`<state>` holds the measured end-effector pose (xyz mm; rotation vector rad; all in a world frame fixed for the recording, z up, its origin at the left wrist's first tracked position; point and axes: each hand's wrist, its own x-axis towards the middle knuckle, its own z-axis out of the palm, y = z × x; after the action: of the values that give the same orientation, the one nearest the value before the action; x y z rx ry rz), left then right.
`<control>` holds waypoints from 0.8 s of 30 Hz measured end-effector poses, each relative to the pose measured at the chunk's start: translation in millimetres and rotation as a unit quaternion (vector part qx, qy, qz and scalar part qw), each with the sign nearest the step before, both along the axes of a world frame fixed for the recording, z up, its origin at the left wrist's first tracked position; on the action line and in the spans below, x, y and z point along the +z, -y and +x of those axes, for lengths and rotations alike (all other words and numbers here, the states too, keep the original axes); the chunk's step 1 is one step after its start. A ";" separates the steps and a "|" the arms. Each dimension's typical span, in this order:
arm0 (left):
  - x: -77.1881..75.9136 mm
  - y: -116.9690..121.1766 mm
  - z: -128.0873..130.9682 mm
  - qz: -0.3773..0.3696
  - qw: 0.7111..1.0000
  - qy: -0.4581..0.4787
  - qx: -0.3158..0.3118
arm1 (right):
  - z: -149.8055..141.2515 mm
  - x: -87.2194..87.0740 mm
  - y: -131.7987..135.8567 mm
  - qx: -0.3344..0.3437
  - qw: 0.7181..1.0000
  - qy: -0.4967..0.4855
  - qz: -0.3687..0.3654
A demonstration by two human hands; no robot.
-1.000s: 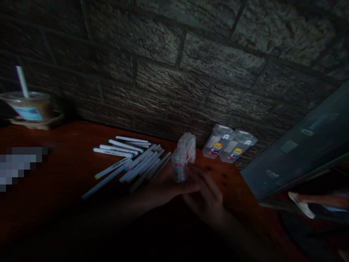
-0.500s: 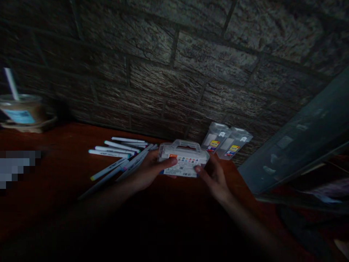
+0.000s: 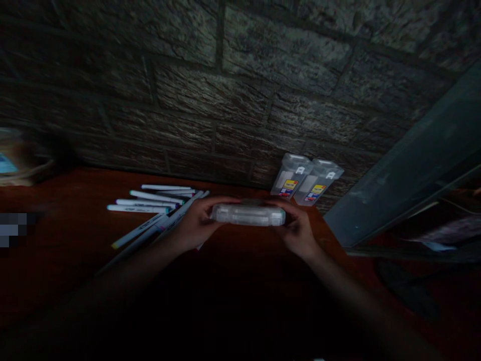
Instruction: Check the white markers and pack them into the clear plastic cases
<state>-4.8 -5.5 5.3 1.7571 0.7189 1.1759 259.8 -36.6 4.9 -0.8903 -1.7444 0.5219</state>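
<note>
A clear plastic marker case [image 3: 248, 214] is held level above the table, one narrow side facing me. My left hand [image 3: 197, 220] grips its left end, and my right hand [image 3: 296, 228] is closed around the right end. The case's printed label is out of sight from this angle. Left of my left hand lie several white markers [image 3: 141, 209] with coloured ends, spread loosely on the brown table [image 3: 82, 200]. Part of that group is hidden behind my left hand and forearm.
Two clear plastic containers [image 3: 314, 183] with yellow labels stand against the brick wall [image 3: 210, 100]. A drink cup [image 3: 9, 158] in a carrier is at the far left. A grey post [image 3: 394, 155] rises beyond the table's right edge.
Both hands have tipped the case, so its labelled face and handle no longer face me and a narrow side does. My view has shifted, and the cup is partly cut off.
</note>
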 end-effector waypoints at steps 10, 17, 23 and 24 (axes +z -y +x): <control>-5.8 -2.5 7.5 -0.162 0.982 0.090 -0.039 | -10.8 1.0 2.3 0.031 0.973 -0.121 -0.195; -6.7 -8.1 6.1 -0.359 0.922 0.144 -0.038 | -10.4 -2.1 -1.1 0.068 0.901 -0.255 -0.345; -5.5 -9.1 5.1 -0.378 0.914 0.142 -0.029 | -9.3 -1.7 -1.5 0.067 0.887 -0.261 -0.375; -5.6 -9.0 4.9 -0.380 0.913 0.142 -0.028 | -9.0 -2.2 -1.7 0.067 0.887 -0.259 -0.377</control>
<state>0.1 3.6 -0.3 0.9264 0.7983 0.9057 250.7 -34.8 2.6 -1.0238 -1.0948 1.4521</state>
